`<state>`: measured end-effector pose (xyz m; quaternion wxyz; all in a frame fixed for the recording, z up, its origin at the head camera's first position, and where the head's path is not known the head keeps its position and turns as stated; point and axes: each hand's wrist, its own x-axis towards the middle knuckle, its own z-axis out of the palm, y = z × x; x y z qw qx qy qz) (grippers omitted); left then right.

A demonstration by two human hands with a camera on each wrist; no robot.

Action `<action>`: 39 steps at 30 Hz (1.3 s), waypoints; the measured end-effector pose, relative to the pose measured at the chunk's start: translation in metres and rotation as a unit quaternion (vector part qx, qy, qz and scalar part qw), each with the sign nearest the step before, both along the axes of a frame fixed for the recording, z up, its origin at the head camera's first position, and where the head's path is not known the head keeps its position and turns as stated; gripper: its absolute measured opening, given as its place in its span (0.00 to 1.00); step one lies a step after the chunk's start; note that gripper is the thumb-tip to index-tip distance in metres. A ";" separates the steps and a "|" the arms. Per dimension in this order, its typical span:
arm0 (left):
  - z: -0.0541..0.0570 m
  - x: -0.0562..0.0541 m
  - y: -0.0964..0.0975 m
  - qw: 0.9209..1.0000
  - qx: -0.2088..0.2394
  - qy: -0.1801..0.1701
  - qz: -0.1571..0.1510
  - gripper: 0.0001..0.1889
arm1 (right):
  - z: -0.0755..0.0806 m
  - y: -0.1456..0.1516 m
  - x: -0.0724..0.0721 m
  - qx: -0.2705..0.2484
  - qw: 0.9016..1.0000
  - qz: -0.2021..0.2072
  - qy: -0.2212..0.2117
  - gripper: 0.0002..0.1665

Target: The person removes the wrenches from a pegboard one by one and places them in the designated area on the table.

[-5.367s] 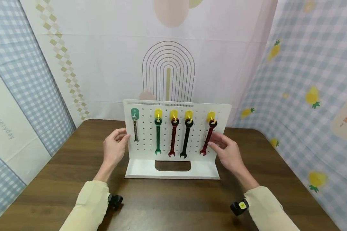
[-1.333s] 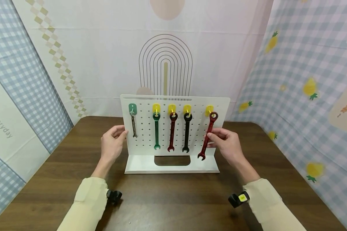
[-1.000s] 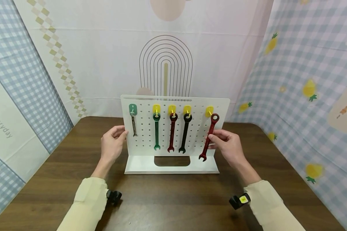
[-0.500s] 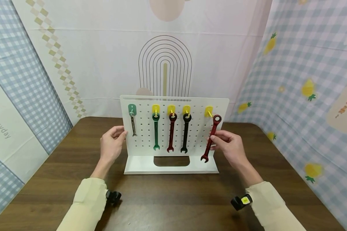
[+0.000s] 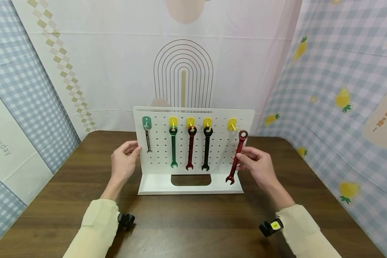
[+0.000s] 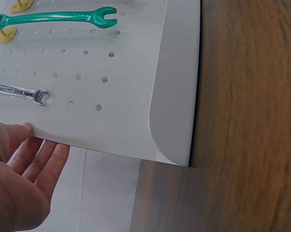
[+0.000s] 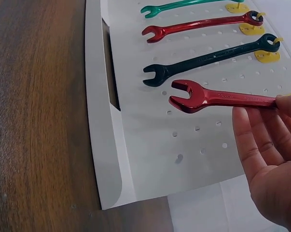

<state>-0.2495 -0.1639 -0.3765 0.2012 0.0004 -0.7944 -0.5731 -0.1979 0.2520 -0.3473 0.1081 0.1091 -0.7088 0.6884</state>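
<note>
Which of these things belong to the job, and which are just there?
In the job, probably: red wrench, gripped by the right hand; bare yellow hook; white pegboard, its edge pinched by the left hand.
Just there: hanging silver wrench, green wrench, second red wrench, dark wrench; table; backdrop.

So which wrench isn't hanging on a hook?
The red wrench pinched in the right hand, below the bare yellow hook; the silver wrench, green wrench, dark wrench and other red wrench all hang on hooks.
</note>
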 end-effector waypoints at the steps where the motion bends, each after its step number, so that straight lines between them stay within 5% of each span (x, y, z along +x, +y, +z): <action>1: 0.000 0.000 0.000 1.000 0.000 0.000 0.000 0.13 | 0.000 0.001 0.000 -0.001 1.000 0.001 -0.001 0.11; 11: 0.000 0.000 0.000 1.000 0.001 -0.005 0.001 0.13 | -0.003 0.010 0.004 0.043 0.998 -0.024 -0.028 0.22; 21: 0.001 0.001 0.000 1.000 0.000 -0.005 0.002 0.13 | -0.008 0.017 0.009 0.058 0.997 -0.025 -0.042 0.24; 30: 0.001 0.002 0.000 1.000 -0.003 -0.010 0.002 0.13 | -0.016 0.024 0.010 0.056 0.996 -0.030 -0.059 0.23; 39: 0.001 0.002 0.000 1.000 -0.001 -0.002 -0.001 0.12 | -0.018 0.031 0.011 0.045 0.997 -0.028 -0.059 0.12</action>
